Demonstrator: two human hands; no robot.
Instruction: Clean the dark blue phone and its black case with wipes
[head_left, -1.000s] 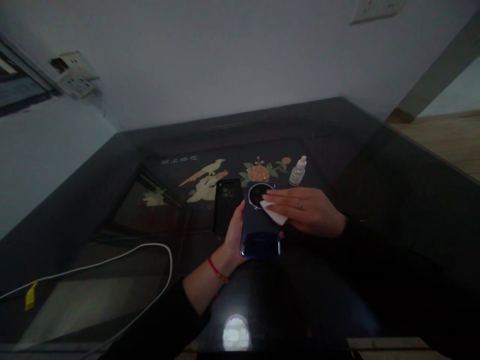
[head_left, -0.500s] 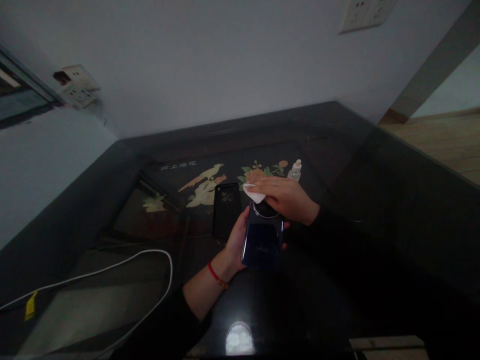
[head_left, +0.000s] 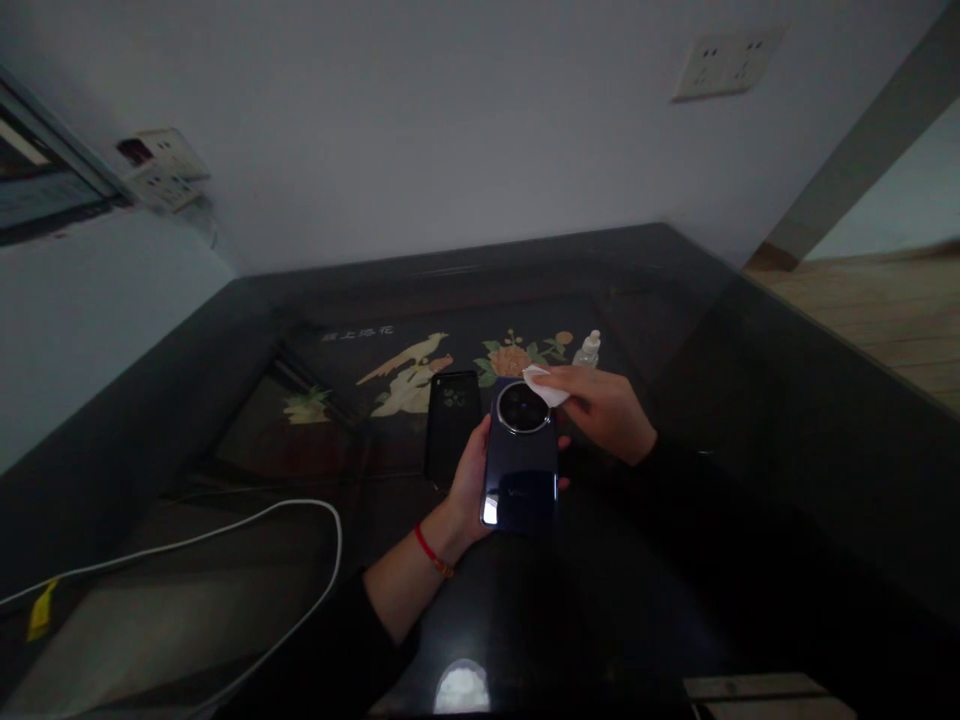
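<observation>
A dark blue smartphone (head_left: 519, 475), back side up, lies in my left hand (head_left: 471, 478), whose fingers wrap round it from beneath. Its big round camera ring shows at the top end. My right hand (head_left: 604, 405) pinches a white cotton pad (head_left: 546, 386) at the upper right edge of that ring; whether the pad touches the phone, I cannot tell. Just left of the phone a black phone case (head_left: 453, 425) lies on the dark table. Behind my right hand stands a small clear bottle (head_left: 589, 349) with a white top, its lower part hidden.
The glossy dark table (head_left: 637, 270) bears a bird-and-flower picture. A white cable (head_left: 225, 527) with a yellow tag (head_left: 41, 612) curves across the left side. Wall sockets (head_left: 727, 65) are on the wall behind, and a pale object (head_left: 765, 695) shows at the bottom right.
My right hand has moved the cotton pad to the right, from over the camera ring to its upper right edge, so the ring now shows. My left hand still holds the phone.
</observation>
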